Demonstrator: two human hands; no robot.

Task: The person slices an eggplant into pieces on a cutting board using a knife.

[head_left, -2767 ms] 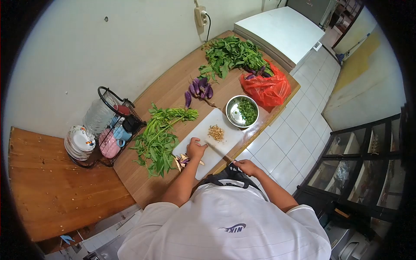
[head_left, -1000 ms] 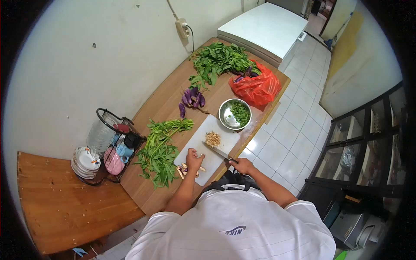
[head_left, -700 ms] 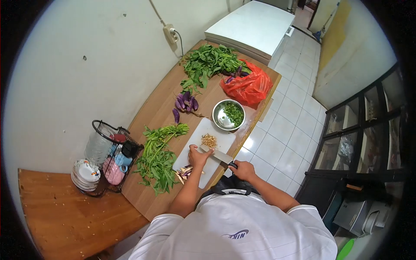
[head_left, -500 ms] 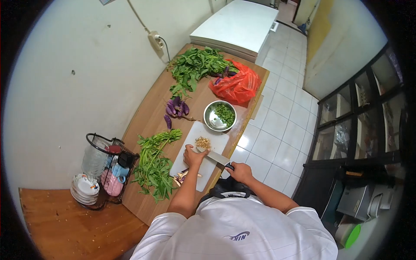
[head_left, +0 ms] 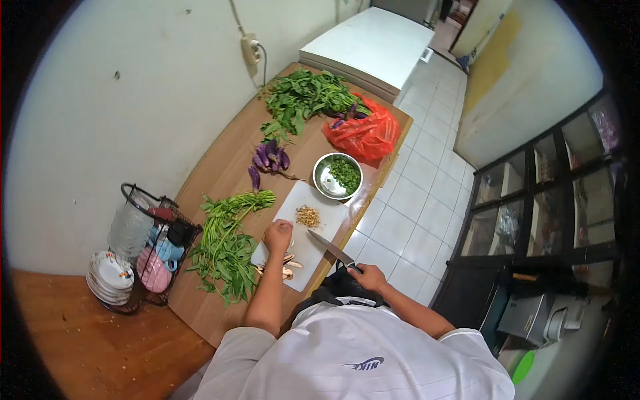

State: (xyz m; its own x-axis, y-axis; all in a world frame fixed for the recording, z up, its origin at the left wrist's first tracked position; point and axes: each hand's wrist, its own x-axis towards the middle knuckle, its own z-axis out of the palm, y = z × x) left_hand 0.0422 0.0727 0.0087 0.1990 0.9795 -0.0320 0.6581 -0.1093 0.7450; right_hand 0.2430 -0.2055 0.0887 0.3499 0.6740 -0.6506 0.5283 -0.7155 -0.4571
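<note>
My right hand (head_left: 369, 277) grips the black handle of a kitchen knife (head_left: 333, 249), its blade pointing up and left over the white cutting board (head_left: 298, 198). My left hand (head_left: 277, 235) is closed, fingers curled, at the board's left side; what it holds, if anything, is hidden. A small heap of finely chopped tan bits (head_left: 308, 216) lies on the board beyond the blade. Several pale pieces with dark purple skin (head_left: 289, 265) lie nearer me, partly behind my left forearm. A steel bowl (head_left: 319, 180) with chopped greens (head_left: 344, 176) stands at the board's far end.
Leafy stems (head_left: 230, 247) lie left of the board. Purple eggplants (head_left: 270, 157), more greens (head_left: 303, 100) and a red plastic bag (head_left: 367, 133) are farther back. A wire dish rack (head_left: 175, 220) with cups and bowls stands left. A white-topped unit (head_left: 367, 47) adjoins the table's far end.
My left hand has drawn back from the chopped heap toward the board's near left. The knife has come away from the heap, its tip now bare and nearer me.
</note>
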